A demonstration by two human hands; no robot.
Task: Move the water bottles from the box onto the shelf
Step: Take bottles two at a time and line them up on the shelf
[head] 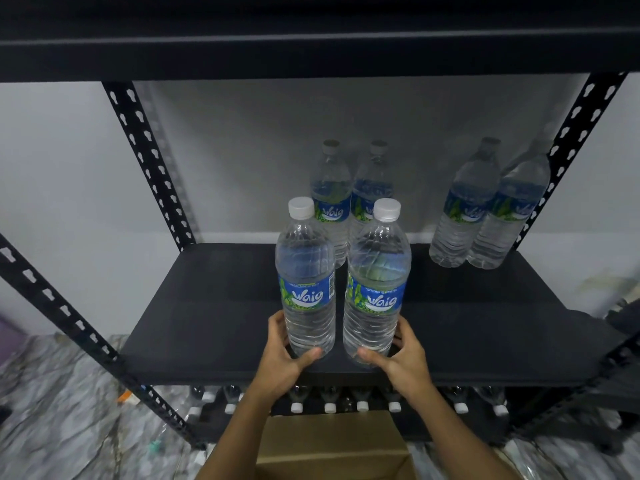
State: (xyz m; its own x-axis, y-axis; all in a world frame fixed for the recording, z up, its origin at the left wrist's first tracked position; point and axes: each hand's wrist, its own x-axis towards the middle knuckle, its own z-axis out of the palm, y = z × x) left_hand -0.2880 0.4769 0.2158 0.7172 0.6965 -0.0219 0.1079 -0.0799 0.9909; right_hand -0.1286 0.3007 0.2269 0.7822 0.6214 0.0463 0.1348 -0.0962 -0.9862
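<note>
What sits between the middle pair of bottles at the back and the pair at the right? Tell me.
Nothing: the head view shows bare black shelf between the middle pair and the right pair.

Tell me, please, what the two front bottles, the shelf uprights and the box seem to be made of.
Left front bottle and right front bottle: clear glossy plastic, ribbed walls, see-through; white caps look opaque plastic. Shelf upright: probably black painted metal, punched with keyhole slots. Box: brown matte cardboard, with a folded flap.
</note>
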